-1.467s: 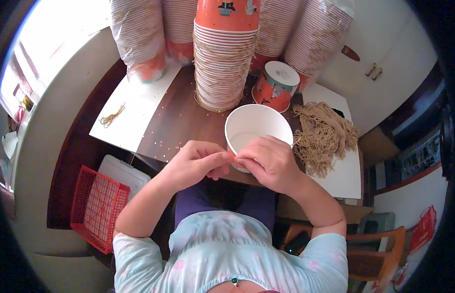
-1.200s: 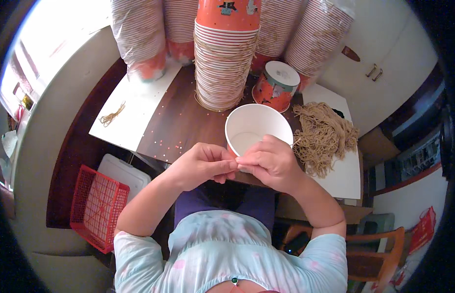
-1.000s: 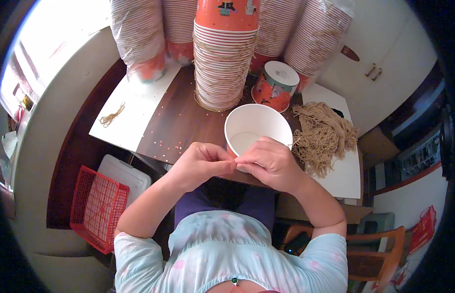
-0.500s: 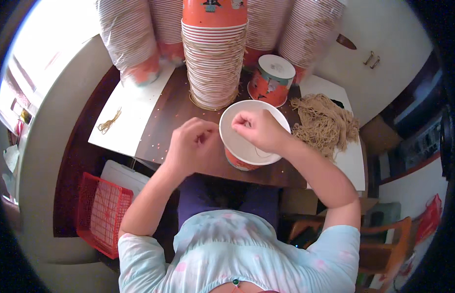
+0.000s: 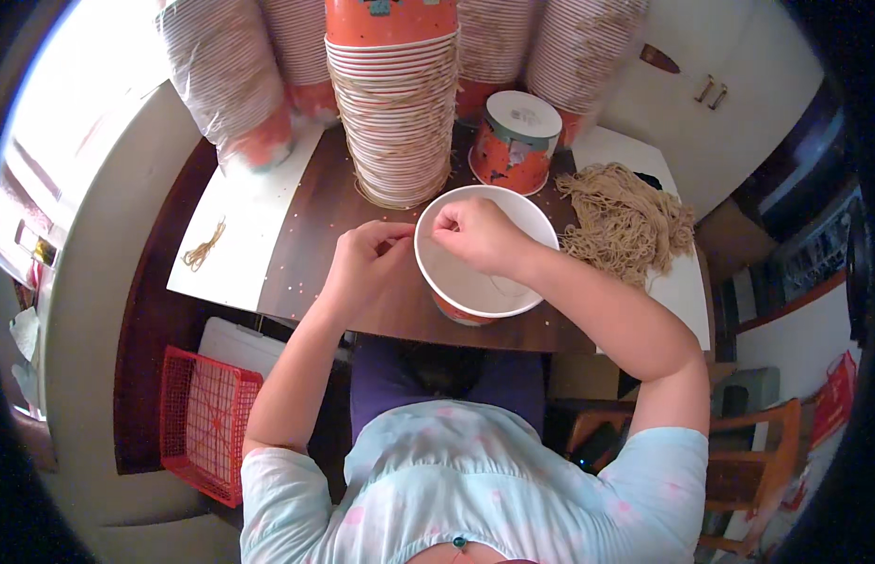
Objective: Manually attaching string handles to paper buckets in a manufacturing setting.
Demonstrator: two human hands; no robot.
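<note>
An orange paper bucket with a white rim (image 5: 536,303) stands upright near the table's front edge. My right hand (image 5: 484,235) reaches inside it, fingers pinched close to the inner left wall. Below that hand, a thin cord (image 5: 499,285) hangs in a loop within the bucket; its upper end is hidden by the hand. Just outside the left rim, my left hand (image 5: 367,265) is closed in a pinch, with thumb and forefinger at the bucket's side. Whatever lies between those fingertips is too small to make out.
A tall stack of nested buckets (image 5: 400,132) with cords stands behind. An upside-down bucket (image 5: 515,146) is beside it. To the right lies a heap of tan cords (image 5: 625,221), to the left a small cord bundle (image 5: 204,246). Wrapped stacks (image 5: 221,85) line the back; a red basket (image 5: 207,423) sits lower left.
My left hand has closed from loosely curled fingers to a pinch at the bucket's left rim. My right hand has shifted slightly left toward the inner wall. The whole view has shifted a little.
</note>
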